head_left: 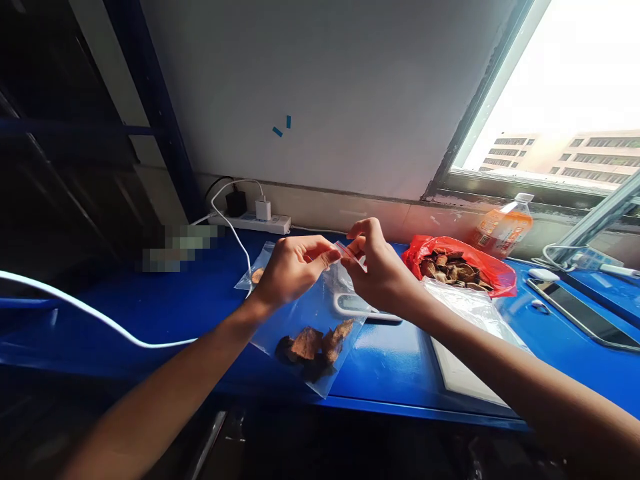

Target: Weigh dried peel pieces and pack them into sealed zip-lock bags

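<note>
A clear zip-lock bag (305, 303) hangs from my two hands, with several dried brown slices (307, 343) at its bottom. My left hand (297, 263) pinches the bag's top edge between thumb and finger. Close beside it, my right hand (373, 267) pinches the same edge, where a red strip shows. Behind the bag lies a white digital scale (350, 307), partly covered by the bag and my right hand. Another clear bag (265, 250) with a brown piece in it lies behind my left wrist.
A red plastic bag (503, 277) of dried slices stands back right, before an orange drink bottle (507, 223). Clear bags (467, 307) are stacked near my right forearm. A phone (585, 313) lies far right on the blue table (405, 363). A power strip (277, 223) sits against the wall.
</note>
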Action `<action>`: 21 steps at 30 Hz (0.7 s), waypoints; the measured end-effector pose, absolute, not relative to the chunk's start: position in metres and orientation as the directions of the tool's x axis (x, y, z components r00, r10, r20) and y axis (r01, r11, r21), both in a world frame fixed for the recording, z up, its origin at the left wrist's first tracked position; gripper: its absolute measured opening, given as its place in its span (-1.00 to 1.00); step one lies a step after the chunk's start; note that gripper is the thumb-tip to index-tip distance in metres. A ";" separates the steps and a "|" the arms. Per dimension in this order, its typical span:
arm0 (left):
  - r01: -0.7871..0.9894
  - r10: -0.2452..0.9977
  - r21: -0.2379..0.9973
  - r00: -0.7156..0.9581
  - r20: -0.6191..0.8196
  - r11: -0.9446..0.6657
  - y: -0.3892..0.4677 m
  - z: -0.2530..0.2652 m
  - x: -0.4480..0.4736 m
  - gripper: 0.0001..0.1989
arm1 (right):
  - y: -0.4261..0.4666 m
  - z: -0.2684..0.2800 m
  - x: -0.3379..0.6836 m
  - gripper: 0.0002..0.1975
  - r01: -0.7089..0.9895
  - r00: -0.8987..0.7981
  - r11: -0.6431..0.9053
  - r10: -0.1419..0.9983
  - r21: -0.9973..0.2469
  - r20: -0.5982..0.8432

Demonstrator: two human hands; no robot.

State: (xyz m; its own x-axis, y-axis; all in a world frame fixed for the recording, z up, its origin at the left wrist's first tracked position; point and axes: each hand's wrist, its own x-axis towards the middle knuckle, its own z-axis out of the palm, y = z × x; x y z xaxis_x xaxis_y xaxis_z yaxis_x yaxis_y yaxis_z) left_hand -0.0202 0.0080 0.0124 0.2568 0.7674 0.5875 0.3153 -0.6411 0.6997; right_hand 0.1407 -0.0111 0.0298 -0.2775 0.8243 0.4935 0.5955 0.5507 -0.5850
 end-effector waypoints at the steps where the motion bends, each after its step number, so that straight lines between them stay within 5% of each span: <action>1: 0.297 0.768 0.708 0.257 0.587 -0.641 0.007 0.013 -0.020 -0.78 | -0.013 0.029 0.142 -0.72 0.591 -0.280 0.553 0.823 -0.587 0.495; 21: -0.004 0.844 0.844 0.025 0.536 -0.536 0.017 0.025 -0.035 -0.92 | -0.035 0.027 0.165 -0.84 0.606 -0.268 0.477 0.876 -0.636 0.402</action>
